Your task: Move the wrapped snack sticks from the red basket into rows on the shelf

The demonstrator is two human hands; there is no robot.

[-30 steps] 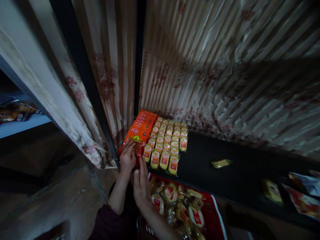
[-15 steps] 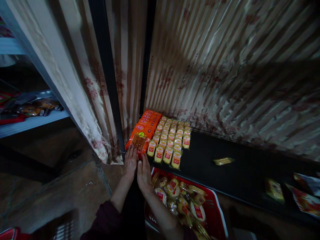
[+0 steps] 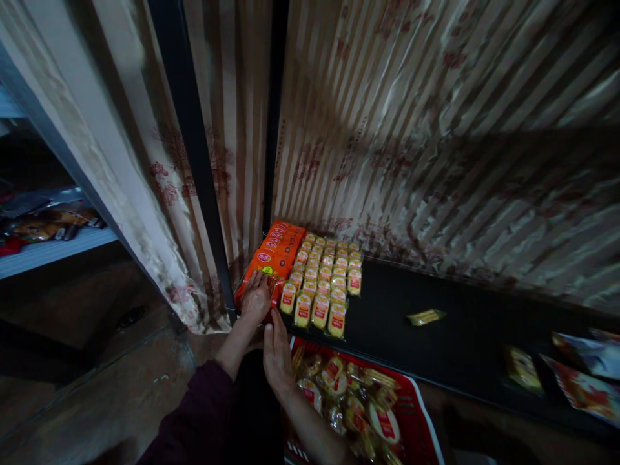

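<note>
Orange snack packets (image 3: 276,250) lie overlapping in a row at the left end of a black shelf (image 3: 387,316). My left hand (image 3: 256,300) rests flat on the front packet, its fingers stretched over the picture of sticks. By that packet's front right corner, my right hand (image 3: 277,352) points forward with straight fingers, holding nothing; whether its fingertips touch the packet I cannot tell. Rows of small yellow wrapped cakes (image 3: 320,310) stand right beside the orange packets.
Below the shelf's front edge is a red basket (image 3: 419,413) full of wrapped snacks. A single wrapped piece (image 3: 426,317) and several packets (image 3: 584,387) lie further right on the shelf. A dark post (image 3: 194,142) and a patterned curtain (image 3: 387,116) border the shelf.
My left hand has slid forward from the packet's front edge onto its top. My right hand has moved slightly back from the edge, apart from the left. The view has shifted a little.
</note>
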